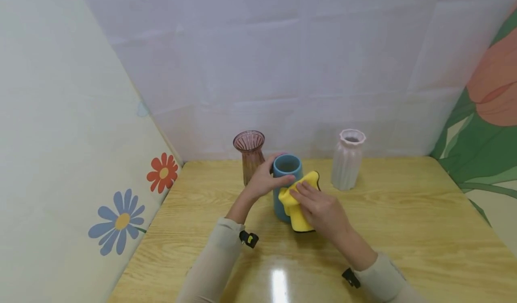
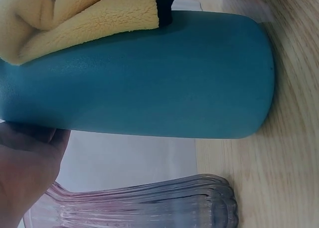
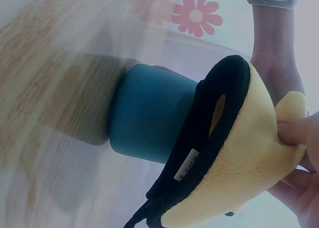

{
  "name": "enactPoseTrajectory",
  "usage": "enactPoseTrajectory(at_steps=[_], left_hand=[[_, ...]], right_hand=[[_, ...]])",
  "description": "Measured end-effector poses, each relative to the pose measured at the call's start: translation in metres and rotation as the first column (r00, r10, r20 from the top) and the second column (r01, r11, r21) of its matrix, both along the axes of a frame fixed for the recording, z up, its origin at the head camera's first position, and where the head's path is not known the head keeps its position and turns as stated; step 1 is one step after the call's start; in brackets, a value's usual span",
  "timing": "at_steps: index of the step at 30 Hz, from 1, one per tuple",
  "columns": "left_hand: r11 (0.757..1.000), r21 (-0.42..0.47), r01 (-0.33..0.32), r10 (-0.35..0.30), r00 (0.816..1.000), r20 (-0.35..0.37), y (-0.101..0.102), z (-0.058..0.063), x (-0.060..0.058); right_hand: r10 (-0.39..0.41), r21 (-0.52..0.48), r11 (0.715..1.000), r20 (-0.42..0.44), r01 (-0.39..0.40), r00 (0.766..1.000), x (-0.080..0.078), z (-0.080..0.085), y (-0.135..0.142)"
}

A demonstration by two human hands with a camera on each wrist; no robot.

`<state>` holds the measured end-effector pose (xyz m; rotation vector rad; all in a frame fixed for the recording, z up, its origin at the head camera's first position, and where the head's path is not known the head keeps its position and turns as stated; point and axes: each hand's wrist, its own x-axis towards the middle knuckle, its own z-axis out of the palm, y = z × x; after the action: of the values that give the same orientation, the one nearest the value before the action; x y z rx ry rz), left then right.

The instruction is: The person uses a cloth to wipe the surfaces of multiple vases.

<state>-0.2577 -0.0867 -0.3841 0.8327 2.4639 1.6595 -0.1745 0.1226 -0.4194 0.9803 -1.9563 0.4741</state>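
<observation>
A blue vase [image 1: 281,209] stands upright on the table, its round mouth facing up. My left hand [image 1: 264,179] grips it near the rim, thumb in front and fingers round the far side. In my right hand [image 1: 326,211] is a yellow cloth [image 1: 300,220] with a dark edge, pinched and held against the vase's right side. The right wrist view shows a black border and a small white label [image 3: 186,164] on the cloth. Most of the vase's smooth side [image 2: 149,88] fills the left wrist view, partly covered by the cloth.
Just left of the blue vase is a pinkish, ribbed glass vase [image 1: 250,159], partly behind the left hand. A white fluted vase [image 1: 347,164] stands farther right. The wooden table [image 1: 404,213] meets a pale covered wall [image 1: 282,69] at the back.
</observation>
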Motion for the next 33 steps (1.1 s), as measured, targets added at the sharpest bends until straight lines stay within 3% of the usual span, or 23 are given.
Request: enactPoseTrajectory(at_steps=[14, 33], left_hand=[[1.000, -0.010, -0.007, 0.007, 1.000, 0.010, -0.001, 0.001, -0.001], [0.999, 0.010, 0.037, -0.037, 0.999, 0.010, -0.003, -0.004, -0.005]], right_hand=[[-0.016, 0.010, 1.000, 0.011, 0.016, 1.000, 0.001, -0.012, 0.000], [-0.033, 0.045, 0.999, 0.108, 0.028, 0.994, 0.005, -0.028, 0.000]])
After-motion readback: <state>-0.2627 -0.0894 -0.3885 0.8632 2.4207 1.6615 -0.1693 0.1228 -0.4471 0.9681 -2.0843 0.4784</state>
